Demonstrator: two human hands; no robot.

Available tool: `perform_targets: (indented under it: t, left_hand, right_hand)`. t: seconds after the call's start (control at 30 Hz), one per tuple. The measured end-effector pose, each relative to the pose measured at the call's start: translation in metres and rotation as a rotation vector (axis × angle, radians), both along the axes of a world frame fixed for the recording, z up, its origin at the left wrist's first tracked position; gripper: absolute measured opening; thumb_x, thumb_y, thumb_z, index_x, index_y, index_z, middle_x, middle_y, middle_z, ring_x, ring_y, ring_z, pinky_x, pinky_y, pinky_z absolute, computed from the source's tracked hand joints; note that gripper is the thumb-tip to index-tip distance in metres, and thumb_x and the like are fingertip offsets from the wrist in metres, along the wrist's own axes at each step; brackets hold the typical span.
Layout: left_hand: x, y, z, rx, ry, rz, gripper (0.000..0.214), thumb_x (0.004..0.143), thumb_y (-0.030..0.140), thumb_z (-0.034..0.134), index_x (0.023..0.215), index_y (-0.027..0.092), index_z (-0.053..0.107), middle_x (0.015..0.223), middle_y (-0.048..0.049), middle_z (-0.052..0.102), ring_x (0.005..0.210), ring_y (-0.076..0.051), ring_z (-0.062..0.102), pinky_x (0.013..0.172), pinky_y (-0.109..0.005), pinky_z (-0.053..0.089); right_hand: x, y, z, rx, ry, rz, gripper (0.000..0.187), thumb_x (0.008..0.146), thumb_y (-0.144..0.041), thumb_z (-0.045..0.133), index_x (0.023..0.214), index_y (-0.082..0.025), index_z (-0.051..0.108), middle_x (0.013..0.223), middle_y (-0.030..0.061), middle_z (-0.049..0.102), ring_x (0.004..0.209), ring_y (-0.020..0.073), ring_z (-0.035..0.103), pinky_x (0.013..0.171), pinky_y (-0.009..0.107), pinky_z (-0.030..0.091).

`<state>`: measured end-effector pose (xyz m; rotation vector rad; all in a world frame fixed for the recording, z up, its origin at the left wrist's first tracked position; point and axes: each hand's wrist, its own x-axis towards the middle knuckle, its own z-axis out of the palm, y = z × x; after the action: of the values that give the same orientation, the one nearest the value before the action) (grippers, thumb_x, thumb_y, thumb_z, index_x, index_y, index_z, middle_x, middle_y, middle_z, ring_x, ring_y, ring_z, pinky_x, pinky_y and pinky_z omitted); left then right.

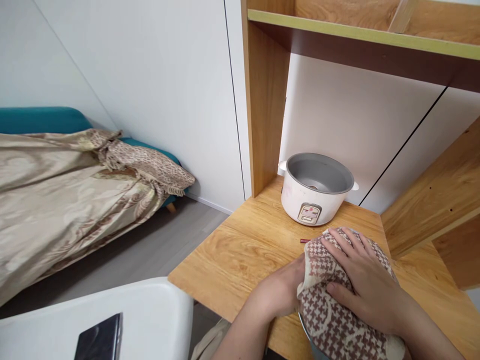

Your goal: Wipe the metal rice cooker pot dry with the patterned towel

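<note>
My right hand [360, 280] lies flat, fingers spread, on a brown-and-cream houndstooth cloth [333, 320] draped over a round metal pot [304, 325], of which only a rim edge shows. My left hand [288, 290] holds the pot's left side, partly hidden under the cloth. Both rest at the near right of a wooden desk [240, 250]. A white rice cooker [315, 192], lid off and its grey inside bare, stands behind them. A small red stick-like thing [305, 241] lies between cooker and cloth.
A wooden upright [264, 100] and shelf [360, 35] frame the desk. A white chair [150, 315] with a dark phone [100, 340] on it stands at lower left. A teal sofa [41, 120] under a beige patterned blanket [63, 200] fills the left.
</note>
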<state>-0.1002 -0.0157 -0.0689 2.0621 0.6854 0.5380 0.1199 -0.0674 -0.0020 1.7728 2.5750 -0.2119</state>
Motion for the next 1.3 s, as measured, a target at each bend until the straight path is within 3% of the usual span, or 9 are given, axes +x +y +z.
perform_targets:
  t: [0.2, 0.33, 0.47, 0.63, 0.8, 1.07, 1.3]
  left_hand:
    - [-0.001, -0.001, 0.007, 0.029, -0.061, -0.053, 0.067, 0.083, 0.042, 0.065, 0.148, 0.029, 0.052, 0.156, -0.0072, 0.050, 0.143, -0.031, 0.046, 0.121, -0.046, 0.035]
    - [0.001, 0.000, 0.004, -0.014, 0.009, -0.002, 0.075, 0.078, 0.041, 0.072, 0.149, 0.030, 0.050, 0.160, -0.0076, 0.044, 0.144, -0.033, 0.046, 0.121, -0.047, 0.036]
    - [0.001, 0.000, 0.001, -0.048, 0.019, 0.035, 0.079, 0.079, 0.043, 0.073, 0.151, 0.030, 0.046, 0.160, -0.0091, 0.043, 0.140, -0.031, 0.050, 0.120, -0.048, 0.036]
    - [0.001, -0.001, -0.002, -0.027, 0.018, 0.038, 0.077, 0.080, 0.043, 0.071, 0.152, 0.027, 0.046, 0.158, -0.0118, 0.047, 0.131, -0.030, 0.057, 0.118, -0.048, 0.039]
    - [0.001, -0.001, -0.004, -0.033, 0.012, 0.045, 0.075, 0.080, 0.045, 0.071, 0.149, 0.026, 0.049, 0.155, -0.0124, 0.049, 0.135, -0.030, 0.054, 0.118, -0.048, 0.039]
    - [0.001, -0.001, -0.003, -0.032, 0.036, 0.035, 0.075, 0.079, 0.046, 0.072, 0.148, 0.026, 0.051, 0.156, -0.0116, 0.049, 0.135, -0.031, 0.055, 0.119, -0.047, 0.038]
    - [0.001, 0.000, 0.000, -0.024, 0.034, 0.029, 0.073, 0.080, 0.043, 0.071, 0.148, 0.026, 0.052, 0.158, -0.0112, 0.046, 0.135, -0.031, 0.054, 0.118, -0.046, 0.039]
  right_hand:
    - [-0.003, 0.000, 0.007, -0.052, 0.011, 0.070, 0.078, 0.094, -0.074, 0.040, 0.161, -0.044, 0.014, 0.171, -0.0006, 0.009, 0.156, 0.0414, 0.003, 0.119, 0.078, 0.011]
    - [-0.004, 0.002, 0.001, -0.016, 0.007, -0.056, 0.069, 0.098, -0.070, 0.029, 0.161, -0.043, 0.019, 0.171, -0.0038, 0.013, 0.158, 0.0348, 0.003, 0.124, 0.071, 0.011]
    - [-0.003, 0.003, -0.005, -0.005, -0.010, -0.149, 0.072, 0.098, -0.073, 0.026, 0.162, -0.041, 0.017, 0.171, -0.0019, 0.013, 0.158, 0.0332, 0.004, 0.126, 0.066, 0.011]
    - [-0.001, 0.003, -0.006, -0.002, -0.010, -0.110, 0.071, 0.098, -0.072, 0.027, 0.162, -0.043, 0.012, 0.171, -0.0024, 0.010, 0.158, 0.0354, 0.002, 0.125, 0.068, 0.011]
    - [0.000, 0.002, -0.006, -0.020, -0.025, -0.120, 0.072, 0.098, -0.072, 0.024, 0.162, -0.043, 0.007, 0.171, -0.0041, 0.005, 0.158, 0.0340, -0.001, 0.126, 0.066, 0.009]
    - [-0.002, 0.002, -0.006, -0.005, -0.033, -0.112, 0.072, 0.098, -0.073, 0.025, 0.162, -0.042, 0.016, 0.171, -0.0034, 0.008, 0.158, 0.0352, 0.002, 0.125, 0.066, 0.012]
    - [-0.001, 0.002, -0.003, -0.022, -0.029, -0.074, 0.072, 0.098, -0.072, 0.026, 0.162, -0.044, 0.010, 0.171, -0.0041, 0.006, 0.157, 0.0367, 0.001, 0.123, 0.071, 0.013]
